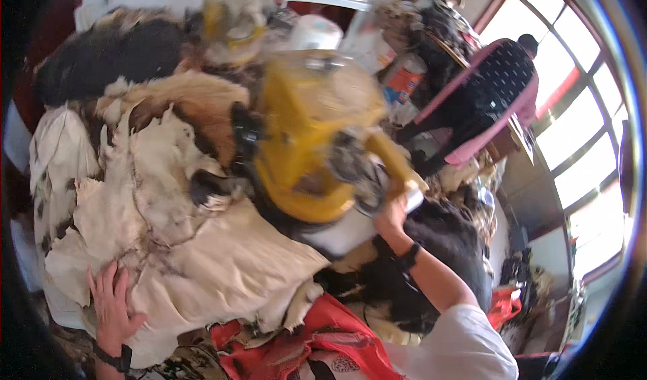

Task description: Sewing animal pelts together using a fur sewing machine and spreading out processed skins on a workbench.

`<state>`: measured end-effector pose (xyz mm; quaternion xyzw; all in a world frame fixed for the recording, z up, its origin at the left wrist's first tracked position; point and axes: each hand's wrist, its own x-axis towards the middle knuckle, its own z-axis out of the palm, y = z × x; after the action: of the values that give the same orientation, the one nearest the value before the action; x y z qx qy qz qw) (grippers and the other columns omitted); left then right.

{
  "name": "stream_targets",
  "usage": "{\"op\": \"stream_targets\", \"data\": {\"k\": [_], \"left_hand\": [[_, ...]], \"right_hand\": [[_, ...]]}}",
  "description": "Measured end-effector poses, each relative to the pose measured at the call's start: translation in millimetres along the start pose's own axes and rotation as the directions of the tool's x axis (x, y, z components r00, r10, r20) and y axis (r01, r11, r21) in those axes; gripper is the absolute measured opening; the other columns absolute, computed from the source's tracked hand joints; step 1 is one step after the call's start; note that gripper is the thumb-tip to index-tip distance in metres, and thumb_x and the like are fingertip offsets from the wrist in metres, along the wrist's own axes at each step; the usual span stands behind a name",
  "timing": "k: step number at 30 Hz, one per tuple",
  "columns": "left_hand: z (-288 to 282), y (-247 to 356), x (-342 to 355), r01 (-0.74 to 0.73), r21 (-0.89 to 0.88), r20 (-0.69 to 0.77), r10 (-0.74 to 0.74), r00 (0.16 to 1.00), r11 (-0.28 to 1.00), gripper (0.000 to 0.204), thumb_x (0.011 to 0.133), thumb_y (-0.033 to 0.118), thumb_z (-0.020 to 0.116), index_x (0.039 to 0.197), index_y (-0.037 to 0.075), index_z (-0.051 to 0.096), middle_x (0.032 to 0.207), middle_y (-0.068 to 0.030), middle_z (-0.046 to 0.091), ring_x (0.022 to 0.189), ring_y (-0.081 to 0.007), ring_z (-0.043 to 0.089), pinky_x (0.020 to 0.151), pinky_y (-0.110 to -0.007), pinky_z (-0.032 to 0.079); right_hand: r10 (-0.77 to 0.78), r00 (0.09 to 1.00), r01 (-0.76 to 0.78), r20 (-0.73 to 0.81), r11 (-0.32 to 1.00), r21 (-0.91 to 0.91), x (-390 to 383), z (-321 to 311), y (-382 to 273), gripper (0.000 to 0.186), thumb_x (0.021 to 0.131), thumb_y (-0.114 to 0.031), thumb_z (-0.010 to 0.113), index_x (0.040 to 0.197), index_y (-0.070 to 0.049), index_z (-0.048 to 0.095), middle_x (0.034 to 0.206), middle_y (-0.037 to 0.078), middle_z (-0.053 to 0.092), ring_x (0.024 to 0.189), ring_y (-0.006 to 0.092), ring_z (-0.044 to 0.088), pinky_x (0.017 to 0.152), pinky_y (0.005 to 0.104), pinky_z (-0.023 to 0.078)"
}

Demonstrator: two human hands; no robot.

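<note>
A large cream hide [222, 265] with ragged edges lies before me, skin side up. My left hand [111, 306] rests on its near left part with the fingers spread, holding nothing. At the centre is a bulky yellow machine [303, 137] with a dark lower rim, smeared by motion. My right hand [393, 215] is closed at the lower end of the machine's yellow handle, at its right side; the fingertips are partly hidden. A pale, flat surface [344, 235] shows beneath the machine. Dark fur [209, 188] lies against the machine's left side.
Tan fur [202, 97] and a black pelt [108, 56] are piled at the far left. Another yellow machine [232, 23] stands behind. Black fur [438, 259] lies under my right arm. Red cloth [317, 339] covers my front. A person [485, 90] stands bent near the windows.
</note>
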<state>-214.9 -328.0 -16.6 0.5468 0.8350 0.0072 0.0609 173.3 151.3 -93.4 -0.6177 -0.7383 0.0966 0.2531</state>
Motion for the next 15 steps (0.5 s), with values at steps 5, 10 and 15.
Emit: {"op": "stream_targets", "data": {"k": [5,10,15], "left_hand": [[13.5,-33.5,-29.8,-0.112,-0.03,-0.134,0.107,0.985,0.993,0.089,0.081,0.064,0.061,0.142,0.001,0.047,0.15,-0.0246,0.039,0.137,-0.0462,0.037,0.114,-0.065,0.021],[32.0,-41.4,-7.6,-0.214,-0.093,-0.127,0.202,0.971,0.972,0.084,0.092,0.072,0.045,0.14,0.004,0.053,0.143,-0.0284,0.047,0.129,-0.0489,0.046,0.105,-0.066,0.033],[29.3,-41.9,-20.2,-0.227,-0.154,-0.11,0.211,0.971,0.962,0.081,0.092,0.07,0.047,0.139,0.005,0.052,0.14,-0.0302,0.049,0.123,-0.051,0.049,0.098,-0.066,0.038]], "right_hand": [[0.086,0.978,-0.096,0.19,0.995,0.042,-17.3,16.2,77.0,0.079,0.092,-0.032,0.064,0.154,-0.002,0.025,0.142,0.025,0.041,0.134,0.0427,0.038,0.117,0.0498,0.026],[0.085,0.975,-0.08,0.203,0.996,-0.034,24.1,88.9,73.0,0.08,0.092,-0.032,0.064,0.154,-0.002,0.024,0.144,0.025,0.039,0.135,0.0432,0.037,0.117,0.0499,0.025],[0.082,0.976,-0.066,0.203,0.994,-0.087,30.5,103.4,67.7,0.081,0.092,-0.031,0.064,0.154,-0.001,0.022,0.147,0.026,0.037,0.136,0.044,0.035,0.118,0.0499,0.024]]}}
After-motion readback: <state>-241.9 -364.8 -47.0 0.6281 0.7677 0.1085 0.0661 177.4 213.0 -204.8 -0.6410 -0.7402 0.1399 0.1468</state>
